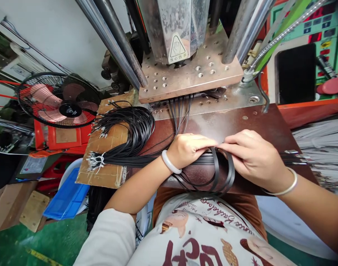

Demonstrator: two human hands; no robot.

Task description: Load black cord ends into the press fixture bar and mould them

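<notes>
Fingertips of my left hand (189,147) and my right hand (249,155) meet over the dark red table, both pinching black flat cables (231,171). The cables loop down from my fingers toward the table's front edge. Under my hands, more black cables lie straight across the table. Left of my left hand sits a coiled bundle of black cables (141,125), and a bundle of cable ends tied with white string (98,160) rests on cardboard. Several cables (181,111) run out from beneath the press plate (191,81). What exactly lies between my fingertips is too small to make out.
A metal press with a hand-warning sticker (177,48) and steel columns stands straight ahead. A fan (69,107) is at the left, above a blue tray (67,197). On the right are a phone (296,74), a green control panel (321,33) and bundled white cables (324,144).
</notes>
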